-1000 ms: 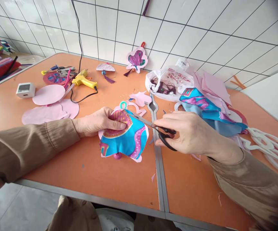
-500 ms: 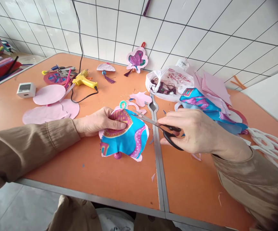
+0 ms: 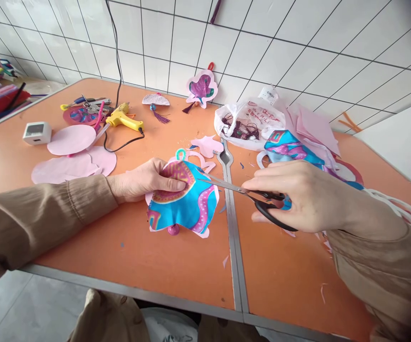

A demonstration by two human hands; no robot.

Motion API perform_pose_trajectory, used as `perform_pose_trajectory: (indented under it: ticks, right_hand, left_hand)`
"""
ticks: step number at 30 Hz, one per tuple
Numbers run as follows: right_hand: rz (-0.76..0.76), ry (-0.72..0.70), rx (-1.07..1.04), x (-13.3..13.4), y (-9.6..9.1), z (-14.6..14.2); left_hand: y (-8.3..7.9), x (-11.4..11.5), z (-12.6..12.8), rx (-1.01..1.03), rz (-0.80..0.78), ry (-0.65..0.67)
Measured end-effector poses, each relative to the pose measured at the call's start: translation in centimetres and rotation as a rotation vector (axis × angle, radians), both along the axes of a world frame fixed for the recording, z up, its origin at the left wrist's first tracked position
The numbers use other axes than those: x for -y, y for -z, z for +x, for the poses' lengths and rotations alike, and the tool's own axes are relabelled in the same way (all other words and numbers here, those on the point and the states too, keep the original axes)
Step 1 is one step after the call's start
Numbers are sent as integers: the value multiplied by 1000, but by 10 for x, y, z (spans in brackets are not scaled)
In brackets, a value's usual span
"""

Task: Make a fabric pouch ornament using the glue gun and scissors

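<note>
My left hand (image 3: 152, 180) pinches a blue patterned fabric piece (image 3: 187, 204) by its left side, thumb on top. Pink backing shows along its edges, a turquoise loop (image 3: 181, 154) sticks up at its top, and a pink bead (image 3: 173, 230) hangs at its bottom. In my right hand (image 3: 294, 194) are black-handled scissors (image 3: 236, 188), fingers in the handles. Their blades point left, over the fabric's upper right edge, slightly parted. Whether they touch the cloth I cannot tell. Pink cut-out scraps (image 3: 207, 146) lie just behind the piece.
A yellow glue gun (image 3: 125, 118) with its cord, a white box (image 3: 37, 132) and pink ovals (image 3: 72, 139) lie at left. Against the tiled wall leans a finished pendant (image 3: 201, 88). At right are a plastic bag (image 3: 250, 123), blue cloth (image 3: 294, 149) and pink sheets (image 3: 317, 130).
My right hand has drawn the scissors to the right, and the blades have slid back toward the fabric's edge. My left hand holds the fabric piece almost where it was.
</note>
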State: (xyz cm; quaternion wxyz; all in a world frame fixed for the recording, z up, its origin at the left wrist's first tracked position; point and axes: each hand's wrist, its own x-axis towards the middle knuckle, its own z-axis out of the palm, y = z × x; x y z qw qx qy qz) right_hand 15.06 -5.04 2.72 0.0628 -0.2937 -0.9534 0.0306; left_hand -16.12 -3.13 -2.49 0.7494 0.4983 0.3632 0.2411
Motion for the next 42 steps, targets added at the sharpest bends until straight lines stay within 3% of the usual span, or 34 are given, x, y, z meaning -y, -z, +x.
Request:
perform_pose_trajectory:
  ticks: [11,21,33,42]
  right_hand:
    - [75,8,-10,2,4,-18]
    - [136,-50,-24,0,7,-14]
    - [179,-8,-10,3,7,-13]
    - [157,-54,33,8,-9,-14]
  left_hand:
    - [-1,0,0,-14,37,24]
    - [0,-1,-1,-13,59,64]
    - [-1,0,1,25,8,-4]
    - [5,1,1,14,-28,-50]
